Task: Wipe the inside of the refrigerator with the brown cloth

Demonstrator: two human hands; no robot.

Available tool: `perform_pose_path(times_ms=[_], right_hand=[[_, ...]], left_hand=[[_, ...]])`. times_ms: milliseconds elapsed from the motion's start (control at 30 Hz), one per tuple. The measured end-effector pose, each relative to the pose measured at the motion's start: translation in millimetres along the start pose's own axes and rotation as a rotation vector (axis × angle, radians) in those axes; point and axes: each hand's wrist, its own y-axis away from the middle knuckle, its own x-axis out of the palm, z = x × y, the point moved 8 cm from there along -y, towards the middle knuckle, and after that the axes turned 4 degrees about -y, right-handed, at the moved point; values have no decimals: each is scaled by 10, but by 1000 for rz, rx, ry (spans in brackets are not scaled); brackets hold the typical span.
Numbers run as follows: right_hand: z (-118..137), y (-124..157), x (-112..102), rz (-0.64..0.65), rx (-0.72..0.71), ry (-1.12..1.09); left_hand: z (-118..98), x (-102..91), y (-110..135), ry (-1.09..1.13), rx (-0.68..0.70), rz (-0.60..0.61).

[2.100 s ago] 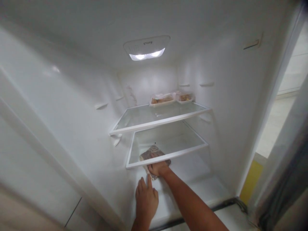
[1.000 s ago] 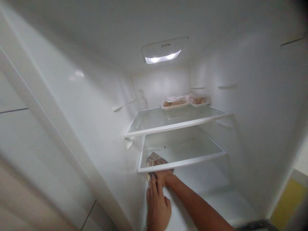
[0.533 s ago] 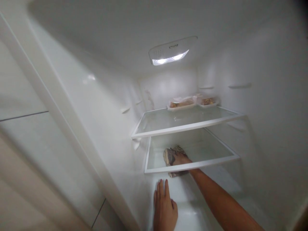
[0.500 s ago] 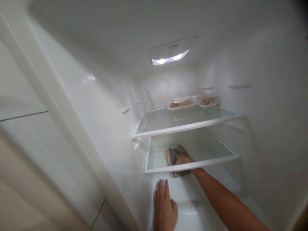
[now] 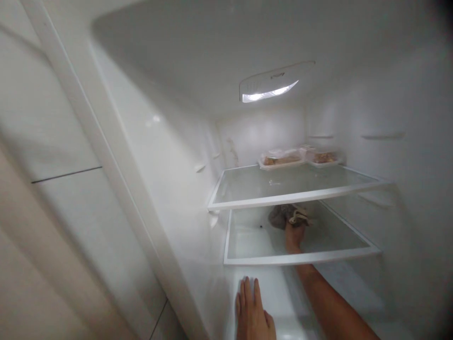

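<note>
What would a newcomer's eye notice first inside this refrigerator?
The bright white lamp overhead stands out first. Below it, clear-wrapped white food trays sit at the back of the white-framed upper glass shelf. Under the white-framed lower glass shelf, the right hand touches a crumpled grey cloth.

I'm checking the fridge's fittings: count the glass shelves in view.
2: the upper shelf, with food packs at its back, and the lower shelf, through which the right hand and cloth show.
</note>
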Motion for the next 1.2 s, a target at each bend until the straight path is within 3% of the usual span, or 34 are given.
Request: perform_pose_path(times_ms=[100,200,400,467,567,733,933,1100,1200], right_hand=[[82,-127,115,-143,166,40],[295,-4,398,-104,140,109],[980,693,1206,234,-259,253],[1149,824,1365,308,-394,295],[1215,818,1428,370,-545,369],[882,515,1163,380,-663,524],[327,-30,480,301,-732,715],[93,-409,-34,291,-840,848],[-16,-560,-311,273,-825,921]], left_hand=[[-1,-27,29,36,-33,-30],[7,-4,58,77,-24,-45],[120,226,-10,55,-85,-29],[152,302,-31,23,-118,2],[116,286,-7,-1,-87,-4],[33,78,94,43,-80,-41],[-56,-87,112,56,-68,-24],[-71,-172,90,84,-55,14],[-81,-201,70,111,-21,59]])
